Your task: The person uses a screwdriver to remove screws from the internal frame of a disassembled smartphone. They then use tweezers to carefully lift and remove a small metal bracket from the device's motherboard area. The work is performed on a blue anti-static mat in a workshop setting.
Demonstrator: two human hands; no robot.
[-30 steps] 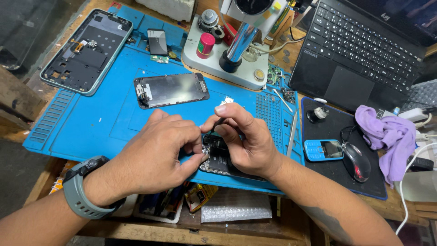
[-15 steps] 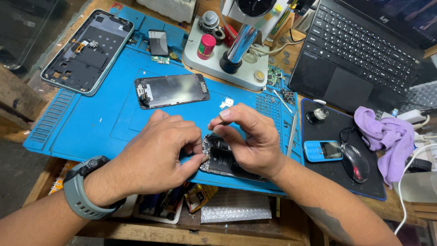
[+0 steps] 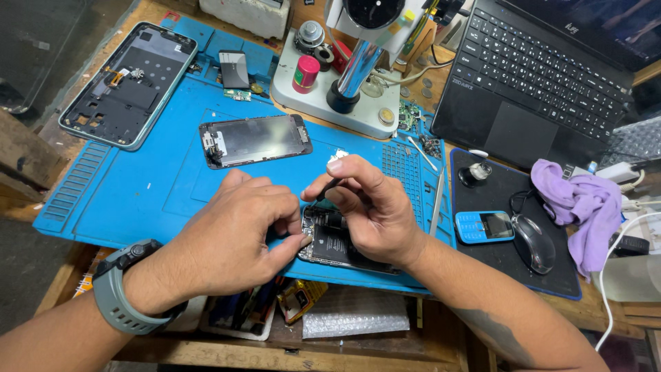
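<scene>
Left hand [image 3: 237, 231] pins an opened phone [image 3: 337, 244] at the blue mat's [image 3: 138, 186] six o'clock edge; right hand [image 3: 368, 203] pinches a thin dark tool [image 3: 328, 187] above it. A detached screen [image 3: 255, 140] lies at eleven o'clock.

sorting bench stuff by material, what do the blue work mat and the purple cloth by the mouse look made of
Blue work mat: looks like silicone or soft rubber, matte, with moulded ridges and small tray pockets along its edges. Purple cloth: soft fabric, possibly microfibre, lying crumpled in loose folds with a dull surface; the exact weave is too small to tell.
</scene>
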